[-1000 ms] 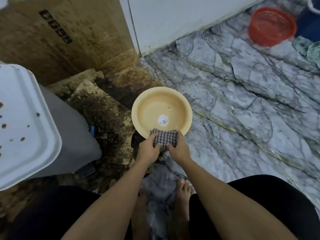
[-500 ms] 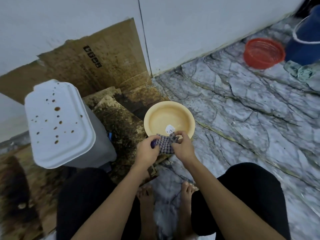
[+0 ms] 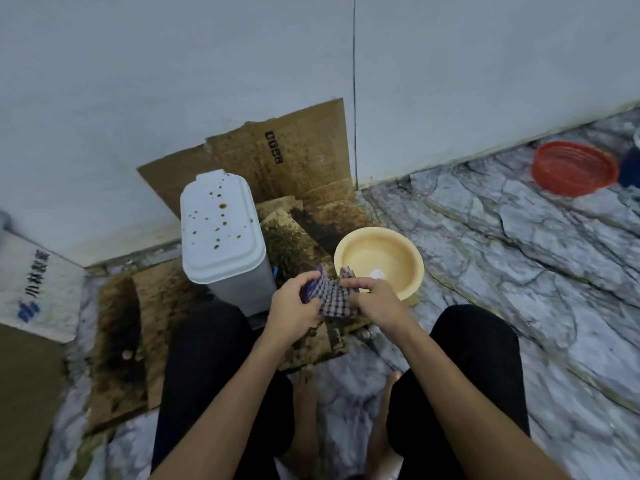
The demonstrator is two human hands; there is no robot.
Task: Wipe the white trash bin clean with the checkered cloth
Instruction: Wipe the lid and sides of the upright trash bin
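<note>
The white trash bin (image 3: pixel 221 233) stands on stained cardboard near the wall, its lid spotted with brown drops. Just right of the bin's base, I hold the checkered cloth (image 3: pixel 330 296) between both hands. My left hand (image 3: pixel 294 306) grips the cloth's left side. Its right side is pinched by my right hand (image 3: pixel 375 299). The cloth hangs above the cardboard, at the near rim of a yellow basin (image 3: pixel 381 258). Neither hand touches the bin.
Dirty flattened cardboard (image 3: pixel 294 161) leans on the wall and covers the floor under the bin. A red basket (image 3: pixel 575 173) sits far right on the marble floor. A white printed box (image 3: pixel 38 292) stands at the left. My knees and bare feet are below.
My view has pulled up and back, bringing the whole bin into sight. Both hands lifted the cloth off the basin's rim and are spreading it.
</note>
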